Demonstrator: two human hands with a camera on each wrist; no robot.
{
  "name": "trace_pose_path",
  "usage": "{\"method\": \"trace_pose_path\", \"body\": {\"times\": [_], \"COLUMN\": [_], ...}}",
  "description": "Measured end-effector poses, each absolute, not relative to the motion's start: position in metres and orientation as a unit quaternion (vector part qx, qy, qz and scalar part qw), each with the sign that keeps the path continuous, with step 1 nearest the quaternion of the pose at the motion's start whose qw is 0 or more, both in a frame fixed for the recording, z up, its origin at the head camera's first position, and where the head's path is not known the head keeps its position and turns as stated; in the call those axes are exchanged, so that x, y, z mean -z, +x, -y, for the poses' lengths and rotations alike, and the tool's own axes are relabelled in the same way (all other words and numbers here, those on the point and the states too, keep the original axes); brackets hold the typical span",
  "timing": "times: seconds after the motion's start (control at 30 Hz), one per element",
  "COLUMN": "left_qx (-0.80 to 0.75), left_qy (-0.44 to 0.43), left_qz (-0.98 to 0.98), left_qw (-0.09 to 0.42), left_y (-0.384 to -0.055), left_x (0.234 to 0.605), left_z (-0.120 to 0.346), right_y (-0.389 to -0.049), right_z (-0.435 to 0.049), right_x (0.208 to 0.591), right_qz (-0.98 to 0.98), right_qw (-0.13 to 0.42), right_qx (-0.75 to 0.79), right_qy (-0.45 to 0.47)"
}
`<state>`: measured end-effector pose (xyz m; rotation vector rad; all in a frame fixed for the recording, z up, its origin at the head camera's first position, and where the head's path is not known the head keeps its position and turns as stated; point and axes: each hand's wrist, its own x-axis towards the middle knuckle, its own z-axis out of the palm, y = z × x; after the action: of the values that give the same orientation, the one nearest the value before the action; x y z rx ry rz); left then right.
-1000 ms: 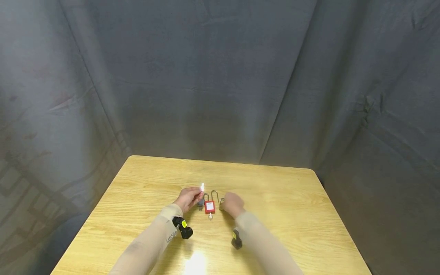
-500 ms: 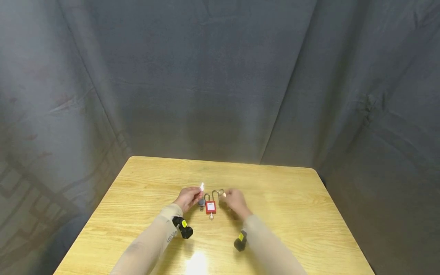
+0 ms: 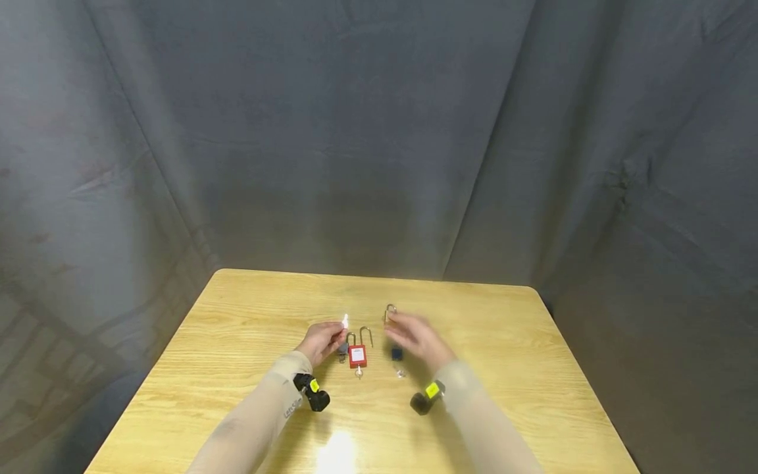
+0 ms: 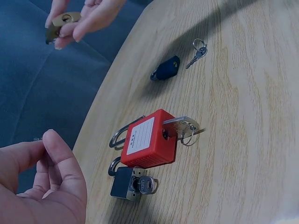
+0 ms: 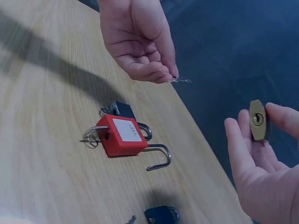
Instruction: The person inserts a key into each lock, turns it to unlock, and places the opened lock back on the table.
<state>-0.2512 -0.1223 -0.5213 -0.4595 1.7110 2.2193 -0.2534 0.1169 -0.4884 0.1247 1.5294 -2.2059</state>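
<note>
My left hand (image 3: 322, 342) pinches a small shiny key (image 5: 183, 80) between thumb and fingertips, above the table. Across from it, my right hand (image 3: 419, 337) holds a brass padlock (image 5: 258, 120) by its body, keyhole toward the wrist. The lock's shackle shows at its far end in the head view. Between the hands lies a red padlock (image 4: 149, 140) with a white label, its shackle open and a key (image 4: 180, 126) in it. A dark grey padlock (image 4: 124, 182), also with a key in it, lies against its left side, partly behind my left hand in the head view.
A dark blue padlock (image 4: 166, 69) lies to the right of the red one, below my right hand. Near it is a ring with loose keys (image 4: 198, 52). The wooden table (image 3: 266, 289) ends at a grey curtain (image 3: 355, 164).
My right hand has moved right and away from the red padlock, carrying the brass padlock, which uncovers the blue padlock and loose keys. My left hand stays nearly in place.
</note>
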Motion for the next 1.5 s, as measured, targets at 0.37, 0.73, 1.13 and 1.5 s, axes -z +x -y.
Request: {"method": "trace_pose_path", "body": {"times": [0.37, 0.73, 1.13, 1.5], "left_qx": [-0.761, -0.768, -0.764, -0.784], "left_qy": [-0.163, -0.163, -0.003, -0.026], "left_qz": [-0.608, -0.601, -0.618, -0.599], "left_qw": [0.154, 0.15, 0.184, 0.164], "left_y": [-0.249, -0.248, -0.232, -0.226], "left_x": [0.523, 0.518, 0.503, 0.513], "left_z": [0.122, 0.115, 0.073, 0.061], "right_y": [-0.261, -0.261, -0.262, -0.259], "right_z": [-0.109, -0.105, -0.1, -0.1], "right_x": [0.499, 0.498, 0.495, 0.493], "right_qz": [-0.496, -0.489, -0.497, -0.499], "right_qw": [0.257, 0.268, 0.255, 0.248], "right_qx": [0.822, 0.822, 0.819, 0.82], "right_qy": [0.106, 0.114, 0.131, 0.133]}}
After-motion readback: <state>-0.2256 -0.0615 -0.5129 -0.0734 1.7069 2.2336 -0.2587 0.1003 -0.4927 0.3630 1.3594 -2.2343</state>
